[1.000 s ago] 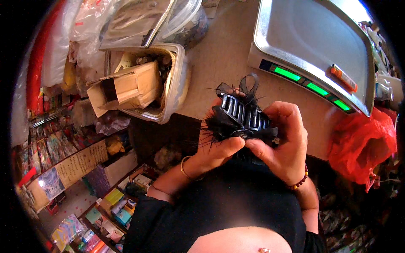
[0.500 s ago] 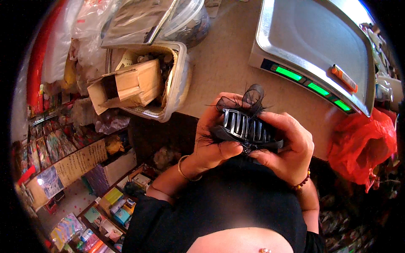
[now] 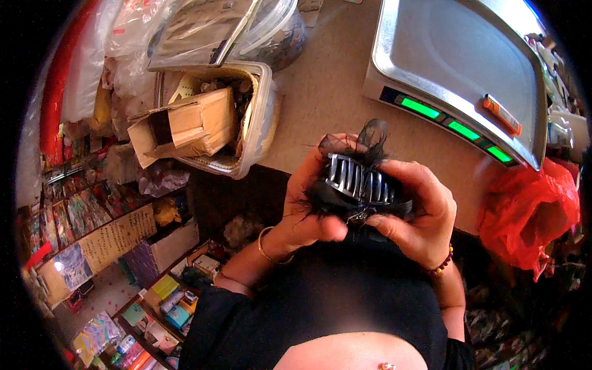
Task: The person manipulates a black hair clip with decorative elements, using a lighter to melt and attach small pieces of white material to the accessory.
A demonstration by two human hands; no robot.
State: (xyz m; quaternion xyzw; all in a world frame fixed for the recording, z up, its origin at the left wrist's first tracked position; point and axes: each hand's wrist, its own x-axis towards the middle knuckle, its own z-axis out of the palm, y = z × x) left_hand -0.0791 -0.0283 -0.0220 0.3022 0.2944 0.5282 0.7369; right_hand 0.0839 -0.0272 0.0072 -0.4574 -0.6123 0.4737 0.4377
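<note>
A black hair claw clip point(image 3: 362, 179) trimmed with dark ribbon and wispy fringe is held in front of my chest, its curved teeth facing up. My left hand point(image 3: 306, 206) grips its left side, fingers behind and thumb along the near edge. On the other side, my right hand point(image 3: 420, 209) is closed round it, index finger on top and thumb pressed at the near middle. A loop of sheer black ribbon point(image 3: 374, 134) stands up at the far side. Part of the clip is covered by my fingers.
Beyond my hands lies a brown tabletop point(image 3: 327, 80). A digital scale point(image 3: 459, 68) stands at the far right with an orange tube point(image 3: 502, 115) on it. A red plastic bag point(image 3: 524, 216) hangs at the right edge. At left, a plastic tub point(image 3: 262, 117) holds a cardboard box point(image 3: 200, 123).
The clip has turned slightly in my hands, and its teeth show a little more to the right. My left thumb has slid a bit left and down, away from the clip's middle.
</note>
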